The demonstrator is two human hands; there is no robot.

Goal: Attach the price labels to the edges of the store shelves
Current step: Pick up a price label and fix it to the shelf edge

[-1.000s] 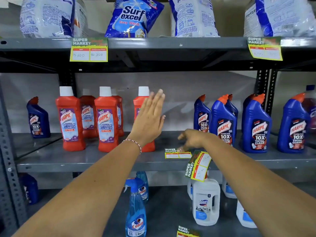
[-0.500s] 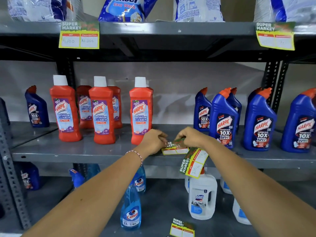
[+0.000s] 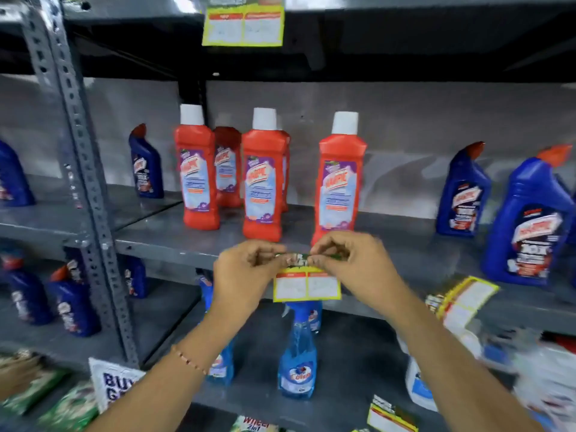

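Observation:
A yellow-bordered price label (image 3: 307,285) hangs against the front edge of the grey middle shelf (image 3: 174,249), below the red Harpic bottles (image 3: 339,179). My left hand (image 3: 246,269) and my right hand (image 3: 349,263) both pinch the label's green top strip on the shelf lip, fingertips nearly touching. A second price label (image 3: 461,302) hangs tilted on the same edge further right. Another label (image 3: 244,24) is fixed on the upper shelf's edge. One more label (image 3: 389,417) sits on the lower shelf edge.
Blue Harpic bottles (image 3: 526,222) stand at the right and far left (image 3: 146,165). Blue Colin spray bottles (image 3: 297,353) and a white bottle (image 3: 419,388) occupy the lower shelf. A perforated grey upright (image 3: 84,188) rises at the left. Packets (image 3: 40,391) lie bottom left.
The view swung left and closer. The label came off the shelf top and now hangs over the shelf's front edge, held by both hands; a second ago my left hand was raised open.

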